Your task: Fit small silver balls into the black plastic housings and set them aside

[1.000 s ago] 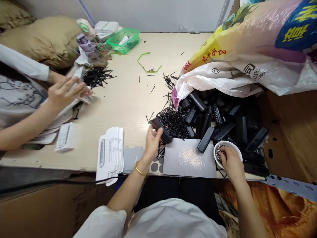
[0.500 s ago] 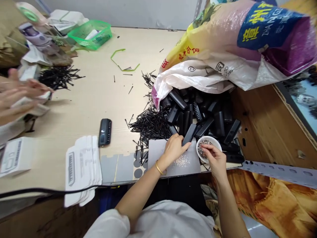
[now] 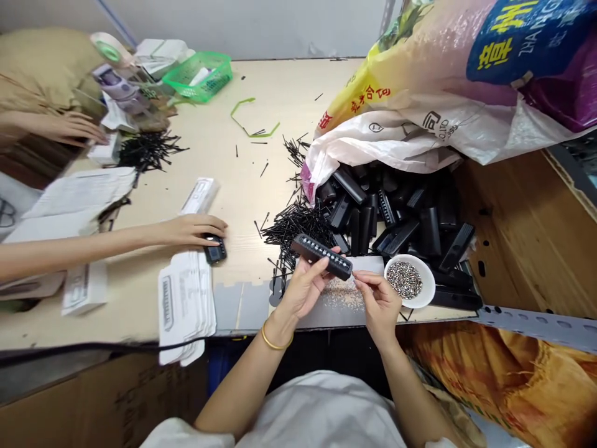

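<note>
In my left hand [image 3: 305, 283] is a black oblong plastic case [image 3: 321, 254], tilted, with a row of small white marks along its face. The fingers and thumb close around its lower side. My right hand [image 3: 380, 302] is at the case's right end, thumb and fingertips pinched together; whatever lies between them is too small to make out. Just right of that hand stands a white bowl [image 3: 431, 292] of small shiny metal pieces. Below the case lies a grey sheet [image 3: 321, 319] scattered with tiny pale grains.
Black cases [image 3: 431, 233] are heaped behind the bowl, under a printed plastic bag [image 3: 401, 130]. Thin black sticks [image 3: 293, 227] lie in a pile to their left. A co-worker's hand [image 3: 196, 230] touches another black case [image 3: 215, 251] near white cards [image 3: 186, 305].
My left hand has lifted the black case off the pile side and turned it. My right hand has left the bowl and come to the case's end. A co-worker's hand has reached the other case.
</note>
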`<state>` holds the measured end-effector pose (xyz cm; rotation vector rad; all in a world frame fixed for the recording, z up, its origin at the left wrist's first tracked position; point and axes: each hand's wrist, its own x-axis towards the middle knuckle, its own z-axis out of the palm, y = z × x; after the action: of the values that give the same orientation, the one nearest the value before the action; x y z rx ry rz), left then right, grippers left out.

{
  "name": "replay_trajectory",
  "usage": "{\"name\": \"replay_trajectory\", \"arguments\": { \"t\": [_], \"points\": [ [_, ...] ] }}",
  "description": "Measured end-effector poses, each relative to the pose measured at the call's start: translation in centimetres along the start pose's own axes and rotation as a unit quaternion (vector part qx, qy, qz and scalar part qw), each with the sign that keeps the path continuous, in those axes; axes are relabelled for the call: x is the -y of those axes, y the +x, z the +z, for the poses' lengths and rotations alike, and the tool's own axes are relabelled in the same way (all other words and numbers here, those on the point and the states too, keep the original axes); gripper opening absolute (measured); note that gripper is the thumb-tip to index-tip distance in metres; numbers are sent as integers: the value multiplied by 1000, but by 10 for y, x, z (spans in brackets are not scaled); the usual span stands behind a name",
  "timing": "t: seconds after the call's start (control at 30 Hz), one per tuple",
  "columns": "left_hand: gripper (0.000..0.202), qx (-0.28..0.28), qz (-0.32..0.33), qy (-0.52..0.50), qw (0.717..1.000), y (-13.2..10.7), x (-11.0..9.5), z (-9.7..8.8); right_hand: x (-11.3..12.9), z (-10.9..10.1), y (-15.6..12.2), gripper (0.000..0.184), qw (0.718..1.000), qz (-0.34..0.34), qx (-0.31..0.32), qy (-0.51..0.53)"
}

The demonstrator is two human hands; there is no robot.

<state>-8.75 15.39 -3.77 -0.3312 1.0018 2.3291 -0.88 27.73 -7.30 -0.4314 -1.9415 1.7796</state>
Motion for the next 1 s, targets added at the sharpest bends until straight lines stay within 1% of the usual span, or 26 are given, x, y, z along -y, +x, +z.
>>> {"name": "replay_trajectory", "arguments": {
  "t": [0.07, 0.13, 0.23, 0.33, 0.4, 0.43, 0.57, 0.7, 0.77, 0.87, 1.0],
  "points": [
    [39, -30, 5, -41, 999, 1, -1, 0, 1, 2, 0, 14, 999, -38, -9, -20],
    [29, -54, 2, -67, 996, 2, -1, 0, 3, 4, 0, 13, 999, -36, -15, -6],
    [22, -76, -6, -80, 994, 2, 1, -2, 3, 9, 1, 16, 999, 15, -15, 45],
    [21, -84, -8, -83, 993, 1, 3, -3, 4, 13, 2, 24, 993, 76, -7, 94],
    [21, -88, -8, -88, 992, 0, 4, -3, 4, 13, 2, 28, 990, 95, 2, 106],
    [20, -91, -11, -91, 992, 0, 5, -3, 5, 13, 2, 29, 990, 94, 6, 104],
    [15, -108, -22, -113, 987, 0, 8, -2, 5, 13, 3, 24, 996, 48, 26, 73],
    [14, -114, -25, -128, 985, -2, 10, 0, 2, 15, 1, 21, 996, 38, 8, 82],
    [14, -118, -28, -130, 984, -2, 10, 1, -1, 14, -1, 21, 997, 29, 3, 65],
    [15, -130, -30, -136, 982, -3, 9, 3, -5, 12, -3, 17, 999, -23, 16, -15],
    [15, -139, -28, -138, 980, -4, 9, 4, -4, 11, -3, 13, 989, -110, 12, -100]
  ]
}}
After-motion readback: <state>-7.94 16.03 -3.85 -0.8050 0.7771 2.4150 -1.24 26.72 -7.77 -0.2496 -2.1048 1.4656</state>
